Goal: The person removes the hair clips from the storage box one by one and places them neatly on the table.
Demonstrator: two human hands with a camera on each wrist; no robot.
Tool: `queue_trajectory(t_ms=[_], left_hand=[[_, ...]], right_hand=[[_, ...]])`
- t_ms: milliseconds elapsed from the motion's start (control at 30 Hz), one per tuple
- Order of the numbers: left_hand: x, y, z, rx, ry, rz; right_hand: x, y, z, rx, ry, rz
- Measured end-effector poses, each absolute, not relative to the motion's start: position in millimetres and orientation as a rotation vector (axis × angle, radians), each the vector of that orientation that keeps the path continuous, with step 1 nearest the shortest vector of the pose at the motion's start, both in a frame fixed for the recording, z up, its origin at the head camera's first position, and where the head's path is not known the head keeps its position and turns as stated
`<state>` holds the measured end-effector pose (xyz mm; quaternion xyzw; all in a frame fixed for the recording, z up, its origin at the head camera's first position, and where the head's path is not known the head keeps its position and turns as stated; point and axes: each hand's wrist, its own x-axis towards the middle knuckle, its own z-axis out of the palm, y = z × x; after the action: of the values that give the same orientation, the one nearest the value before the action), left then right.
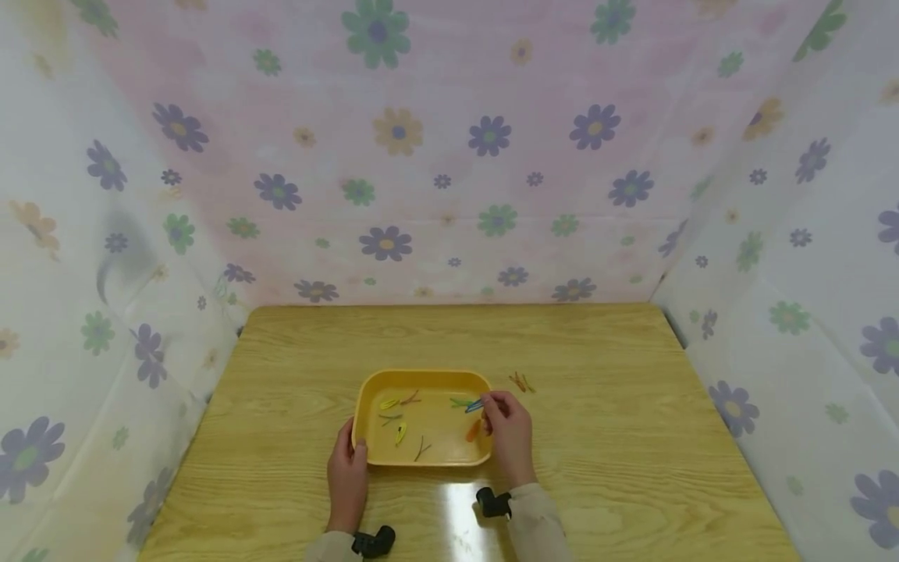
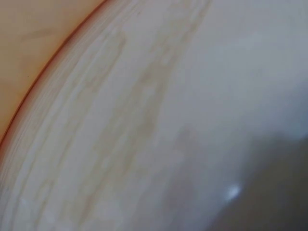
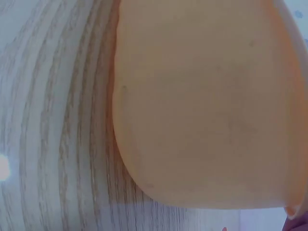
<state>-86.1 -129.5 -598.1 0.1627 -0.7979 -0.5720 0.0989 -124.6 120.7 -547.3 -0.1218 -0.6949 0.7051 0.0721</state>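
Note:
A yellow plastic tray [image 1: 431,460] sits on the wooden table with small hair clips and pins inside. My left hand [image 1: 347,476] grips its left rim, thumb on the near-left corner. Reaching over the right rim, my right hand [image 1: 511,433] pinches a blue hair clip [image 1: 474,406] at its fingertips. A green clip [image 1: 460,402] lies right beside the blue one, and an orange clip [image 1: 473,431] is just below the fingers. Further left in the tray are yellow clips [image 1: 401,434] and thin dark pins [image 1: 422,448]. The tray's outer wall [image 3: 202,110] fills the right wrist view.
Several reddish-brown pins [image 1: 520,382] lie on the table [image 1: 597,437] beyond the tray's right corner. Flowered cloth [image 1: 449,156] hangs at the back and both sides. In the left wrist view, the tray's edge [image 2: 33,53] curves past the glossy tabletop [image 2: 144,115].

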Motion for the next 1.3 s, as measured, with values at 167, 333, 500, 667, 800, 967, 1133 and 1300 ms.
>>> queue_trajectory(t_ms=[167, 333, 500, 667, 800, 967, 1133, 1300], left_hand=[[-86.4, -130.3, -600.0, 0.471, -2.366, -1.705], [-86.9, -130.4, -600.8, 0.462, -2.357, -1.693], [-87.4, -131.4, -600.9, 0.452, -2.351, -1.694], [-87.7, -132.6, -601.2, 0.44, -2.352, -1.694], [-86.7, -132.9, -602.0, 0.432, -2.347, -1.69], [-86.0, -132.7, -603.3, 0.434, -2.341, -1.684], [-86.5, -132.2, -602.7, 0.429, -2.34, -1.677], [-87.5, -132.1, -602.4, 0.426, -2.342, -1.681]], right_hand=[[-126.3, 124.9, -547.5, -0.439, -2.04, 2.156], [-126.4, 129.4, -546.6, -0.521, -2.066, 2.143], [-125.9, 134.2, -549.7, -0.561, -2.062, 2.152], [-125.0, 137.8, -553.5, -0.583, -2.013, 2.149], [-125.2, 139.7, -557.5, -0.59, -1.984, 2.147], [-125.4, 141.3, -561.5, -0.582, -1.976, 2.141], [-125.4, 142.8, -564.8, -0.6, -1.943, 2.152], [-126.4, 147.0, -568.4, -0.603, -1.915, 2.164]])
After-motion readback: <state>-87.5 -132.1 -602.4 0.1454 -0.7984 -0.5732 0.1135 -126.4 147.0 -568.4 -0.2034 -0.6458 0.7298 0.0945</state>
